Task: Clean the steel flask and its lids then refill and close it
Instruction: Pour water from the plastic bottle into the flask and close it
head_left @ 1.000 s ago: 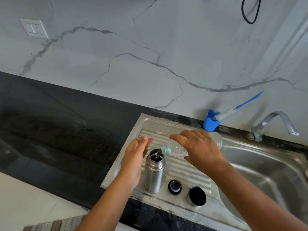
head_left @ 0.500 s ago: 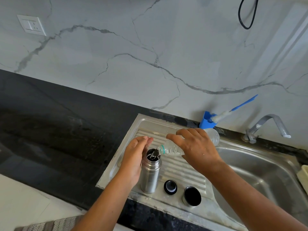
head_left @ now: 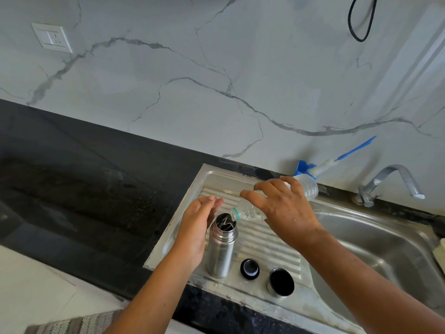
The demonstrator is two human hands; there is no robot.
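The steel flask stands upright and uncapped on the ribbed drainboard of the sink. My left hand rests flat against the flask's left side, fingers straight. My right hand grips a clear plastic bottle, tilted so its mouth sits over the flask's opening; water shows inside the flask's mouth. The bottle's base sticks out behind my fingers. A small black inner lid and a larger steel cup lid lie on the drainboard to the flask's right.
The sink basin lies to the right, with a tap behind it. A blue holder with a bottle brush stands against the marble wall. Black countertop stretches to the left. A wall socket sits upper left.
The bottle's base has risen a little, steepening its tilt over the flask. The camera view shifted slightly; both hands stay in the same places by the flask.
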